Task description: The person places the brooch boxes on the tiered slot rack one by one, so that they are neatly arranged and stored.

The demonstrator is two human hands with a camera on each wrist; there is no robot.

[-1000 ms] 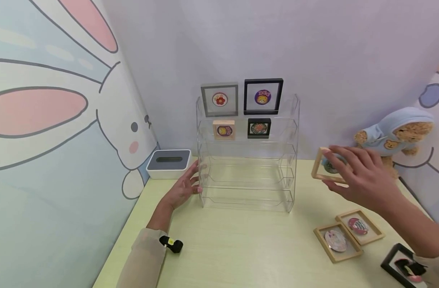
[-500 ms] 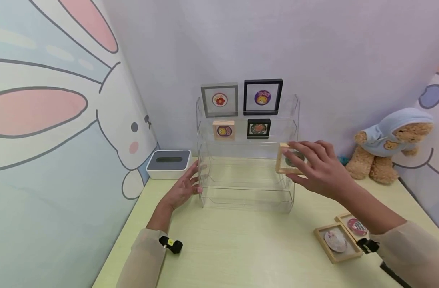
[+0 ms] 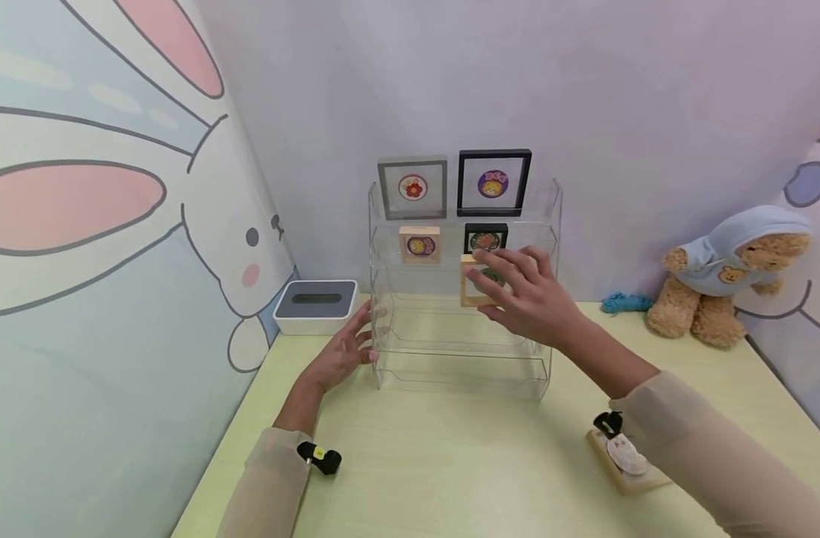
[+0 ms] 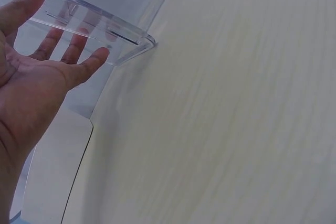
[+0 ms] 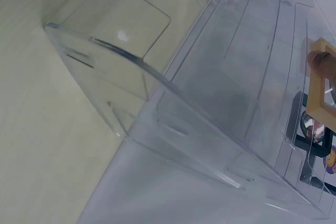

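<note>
A clear acrylic tiered rack (image 3: 464, 354) stands on the table. My left hand (image 3: 343, 351) rests against its left side, fingers spread and some showing through the plastic in the left wrist view. My right hand (image 3: 527, 299) pinches a small light-wood frame (image 5: 316, 95) with a round dark-green insert, held in front of the rack's middle tiers. A large grey frame (image 3: 413, 187) with a red flower and a large black frame (image 3: 494, 183) with a bear stand on the top tier. Below them are a small wooden frame (image 3: 420, 245) and a small black frame (image 3: 485, 239), partly covered by my hand.
A white and grey tissue box (image 3: 318, 306) sits left of the rack. At the back right are a teddy bear (image 3: 726, 276) in a blue hoodie and a blue bundle (image 3: 626, 302). Another wooden frame (image 3: 615, 467) lies on the table, partly under my right sleeve.
My right hand has carried the small wooden frame leftward from beside the teddy bear to the front of the rack. The left hand has stayed at the rack's side.
</note>
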